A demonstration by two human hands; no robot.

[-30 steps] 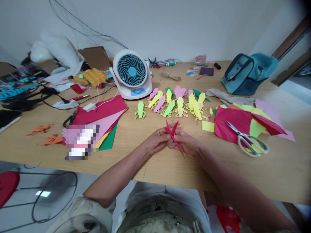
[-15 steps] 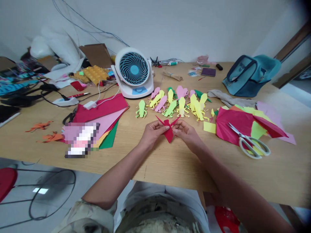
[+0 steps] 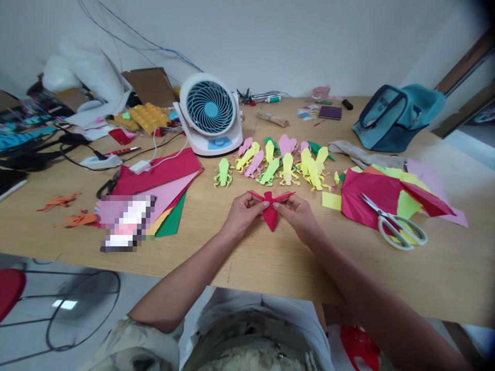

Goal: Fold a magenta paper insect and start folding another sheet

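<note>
2 hands (image 3: pixel 243 213) (image 3: pixel 298 216) fwd, red ppr (image 3: pixel 272 219) pinched

1. The bare left hand (image 3: pixel 246 211) and bare right hand (image 3: pixel 297 214) pinch a pointed red folded-paper figure (image 3: pixel 271 220).
2. Pink, yellow and green folded-paper figures (image 3: pixel 287 166) lie beyond them.
3. White-handled metal scissors (image 3: pixel 382 212) rest on a creased red paper sheet (image 3: pixel 356 203).

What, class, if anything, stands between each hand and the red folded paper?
Nothing visible: the left hand and right hand both pinch the red folded paper directly, one from each side. The paper figures lie beyond the hands, not between.
</note>
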